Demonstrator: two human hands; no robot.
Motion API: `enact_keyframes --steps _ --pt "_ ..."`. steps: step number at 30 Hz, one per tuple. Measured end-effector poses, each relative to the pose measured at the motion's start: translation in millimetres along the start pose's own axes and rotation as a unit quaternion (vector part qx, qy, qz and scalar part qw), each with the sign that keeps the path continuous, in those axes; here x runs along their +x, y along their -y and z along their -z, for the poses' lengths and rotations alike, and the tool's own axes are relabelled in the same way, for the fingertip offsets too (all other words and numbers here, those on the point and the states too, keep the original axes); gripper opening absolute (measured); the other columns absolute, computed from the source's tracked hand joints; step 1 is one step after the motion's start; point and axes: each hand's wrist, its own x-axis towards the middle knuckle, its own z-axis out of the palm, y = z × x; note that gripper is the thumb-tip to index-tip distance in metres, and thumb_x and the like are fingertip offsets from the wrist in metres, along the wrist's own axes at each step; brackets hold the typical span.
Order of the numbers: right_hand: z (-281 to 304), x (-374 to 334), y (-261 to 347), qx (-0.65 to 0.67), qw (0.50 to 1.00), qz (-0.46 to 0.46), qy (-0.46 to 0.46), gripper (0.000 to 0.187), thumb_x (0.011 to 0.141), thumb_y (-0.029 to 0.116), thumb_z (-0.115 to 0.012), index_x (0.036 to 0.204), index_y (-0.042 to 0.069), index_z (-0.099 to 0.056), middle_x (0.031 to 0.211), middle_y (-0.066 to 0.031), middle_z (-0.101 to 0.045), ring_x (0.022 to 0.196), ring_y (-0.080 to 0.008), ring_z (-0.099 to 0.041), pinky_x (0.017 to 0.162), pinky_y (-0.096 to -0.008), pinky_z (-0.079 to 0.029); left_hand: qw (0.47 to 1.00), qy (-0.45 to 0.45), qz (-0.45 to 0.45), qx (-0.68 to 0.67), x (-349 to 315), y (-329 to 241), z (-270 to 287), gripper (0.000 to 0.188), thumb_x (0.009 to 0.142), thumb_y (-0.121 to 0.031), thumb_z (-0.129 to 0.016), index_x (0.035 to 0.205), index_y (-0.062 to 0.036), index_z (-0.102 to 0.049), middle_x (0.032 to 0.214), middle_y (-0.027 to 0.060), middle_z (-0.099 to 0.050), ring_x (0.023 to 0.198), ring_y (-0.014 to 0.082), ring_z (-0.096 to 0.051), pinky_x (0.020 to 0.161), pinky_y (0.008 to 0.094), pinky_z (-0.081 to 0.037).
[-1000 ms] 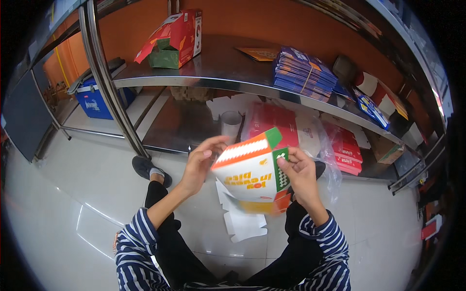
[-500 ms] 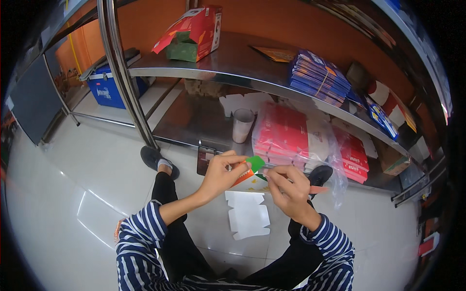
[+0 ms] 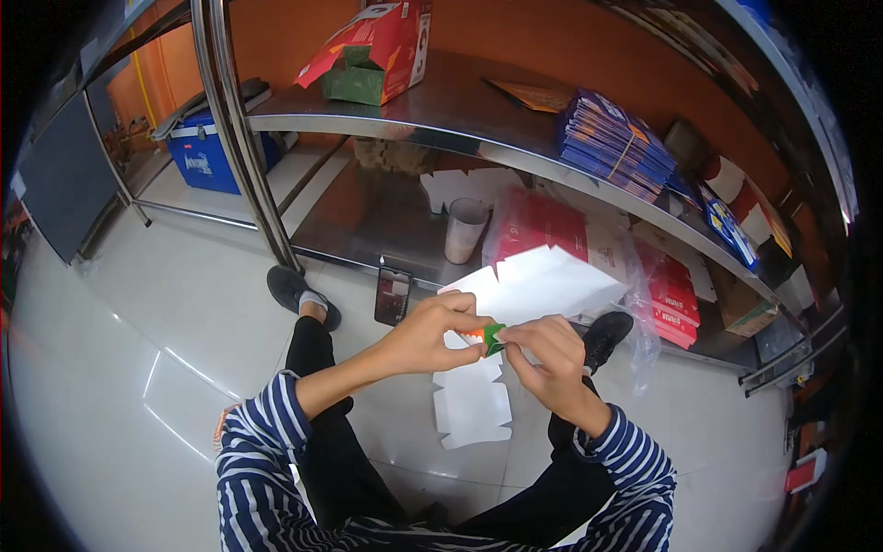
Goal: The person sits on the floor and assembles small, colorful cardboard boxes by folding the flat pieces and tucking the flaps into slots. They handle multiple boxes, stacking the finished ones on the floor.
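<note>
Between my hands is a flat cardboard carton blank [image 3: 556,287], its plain white side showing beyond my fingers. A green and orange printed flap [image 3: 495,339] of it is bent over at the near end. My left hand [image 3: 432,333] pinches this flap from the left, thumb and fingers closed. From the right, my right hand [image 3: 550,361] presses the flap's green part between thumb and forefinger. Below them, a second white cut cardboard piece [image 3: 472,411] lies on the floor between my legs; whether it joins the held blank is hidden.
A phone [image 3: 393,296] leans by the lower shelf's edge, near a clear plastic cup [image 3: 465,230]. Red packages in plastic [image 3: 547,224] lie on that shelf. Above are a red and green box [image 3: 382,57] and banded blue cartons [image 3: 613,143]. A blue cooler [image 3: 207,164] stands left.
The carton blank has swung up and turned, so its broad white side now shows beyond my hands. My fingers have closed tighter over the green flap, bending it.
</note>
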Motion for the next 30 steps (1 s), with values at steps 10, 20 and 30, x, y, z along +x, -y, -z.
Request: enact_keyframes --steps 10,20,30 --pt "1 -4 -7 0.040 0.999 0.015 0.017 0.015 0.062 -0.005 -0.068 0.073 0.002 -0.061 0.078 -0.0079 -0.065 0.065 -0.0210 -0.060 0.061 -0.0285 -0.042 0.999 0.027 -0.027 0.020 1 2 0 0.034 0.065 -0.010 -0.067 0.098 -0.0035 -0.066 0.069 0.0069 -0.049 0.066 0.0173 -0.047 0.061 0.0292 -0.037" --pt "-11 -14 -5 0.095 0.985 -0.132 0.065 0.011 0.064 0.000 -0.068 0.073 0.005 -0.063 0.078 -0.0061 -0.064 0.067 -0.0181 -0.062 0.058 -0.0268 -0.044 0.990 0.060 -0.091 0.094 0 5 -11 0.023 0.064 -0.017 -0.074 0.082 -0.0041 -0.066 0.069 0.0056 -0.048 0.069 0.0203 -0.048 0.061 0.0330 -0.038" --pt "-2 -6 -38 0.098 0.939 -0.295 0.148 0.065 0.060 0.034 -0.079 0.108 0.003 -0.049 0.093 -0.0123 -0.062 0.087 -0.0251 -0.058 0.078 -0.0361 -0.042 0.989 0.135 0.055 0.025 5 29 -1 0.018 0.076 -0.021 -0.066 0.082 -0.0044 -0.062 0.077 0.0057 -0.054 0.081 0.0199 -0.052 0.071 0.0289 -0.039"
